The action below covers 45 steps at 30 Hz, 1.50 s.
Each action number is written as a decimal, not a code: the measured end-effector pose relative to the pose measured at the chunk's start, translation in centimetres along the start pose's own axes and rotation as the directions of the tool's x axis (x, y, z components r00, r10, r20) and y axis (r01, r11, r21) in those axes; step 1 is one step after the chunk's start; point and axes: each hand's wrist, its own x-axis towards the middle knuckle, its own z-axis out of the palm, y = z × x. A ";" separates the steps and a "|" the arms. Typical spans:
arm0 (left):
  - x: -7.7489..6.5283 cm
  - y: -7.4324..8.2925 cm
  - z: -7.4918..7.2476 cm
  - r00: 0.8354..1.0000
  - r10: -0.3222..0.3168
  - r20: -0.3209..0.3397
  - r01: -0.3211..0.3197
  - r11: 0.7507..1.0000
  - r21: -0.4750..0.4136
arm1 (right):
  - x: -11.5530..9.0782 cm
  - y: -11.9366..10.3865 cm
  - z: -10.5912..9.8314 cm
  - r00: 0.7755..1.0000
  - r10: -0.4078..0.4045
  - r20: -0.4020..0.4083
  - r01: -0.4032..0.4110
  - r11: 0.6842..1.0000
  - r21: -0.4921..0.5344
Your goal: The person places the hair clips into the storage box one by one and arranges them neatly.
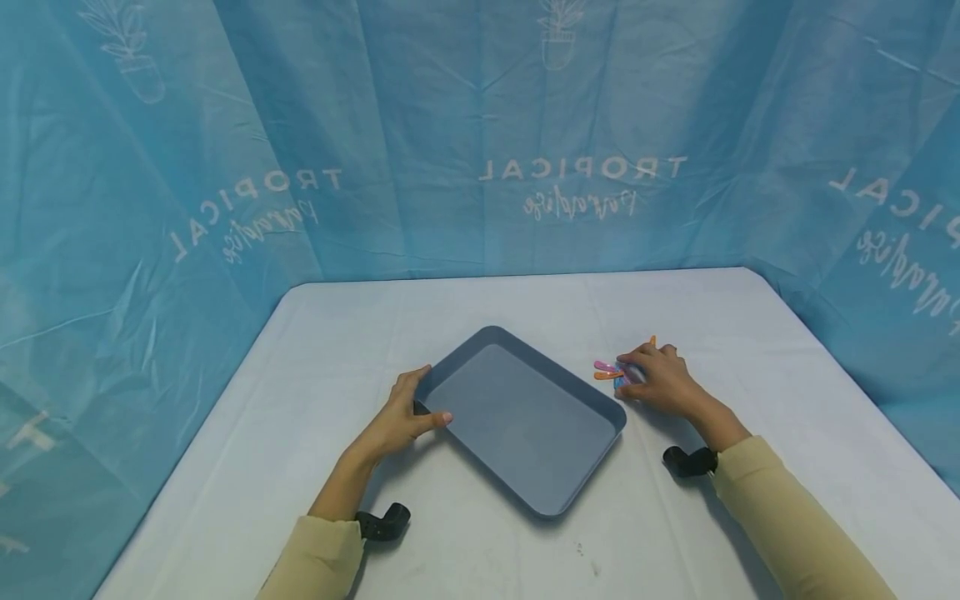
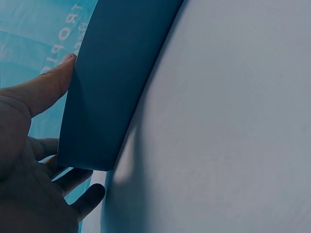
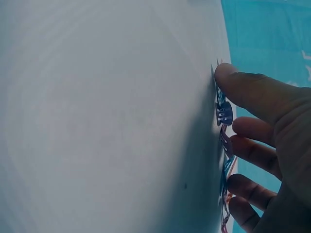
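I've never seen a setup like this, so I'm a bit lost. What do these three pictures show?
There is no robot here, just a person working bare-handed. The wide picture comes from a head-worn camera; the darker two come from the black wrist cameras, each watching its own side. On the white table lie small colorful pieces that look like clips. The right hand is at them; whether it grips any is unclear. The left hand holds the gray tray at one corner.

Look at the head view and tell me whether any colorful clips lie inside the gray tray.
No, the colorful clips in sight lie outside the gray tray, at the fingers of the right hand.
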 end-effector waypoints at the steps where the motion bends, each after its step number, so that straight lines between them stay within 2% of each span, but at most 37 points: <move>1: 0.0 0.0 0.1 1.000 0.000 0.000 0.000 1.000 -0.001 | 0.0 0.0 0.0 1.000 -0.001 -0.001 0.001 1.000 -0.002; 11: -0.3 0.3 0.8 1.000 0.006 0.014 -0.006 1.000 -0.010 | 0.2 0.0 0.2 1.000 0.019 0.014 -0.019 1.000 -0.002; 18: -0.8 0.8 1.5 0.997 0.071 -0.014 -0.071 0.997 0.022 | 0.2 0.0 0.2 0.999 0.028 0.018 -0.028 1.000 -0.008; 28: -1.0 1.3 2.3 1.000 0.020 -0.003 -0.020 0.999 0.030 | 0.3 0.1 0.3 0.999 0.029 0.016 -0.029 0.999 -0.015; 36: -1.3 1.6 2.3 0.999 0.037 -0.006 -0.037 0.998 0.045 | 0.3 0.0 0.2 1.000 0.025 0.015 -0.025 1.000 -0.013; 45: -1.1 1.3 2.4 0.998 0.057 -0.013 -0.056 0.997 0.059 | 0.1 -0.3 -0.2 0.997 0.075 0.029 -0.073 0.996 -0.048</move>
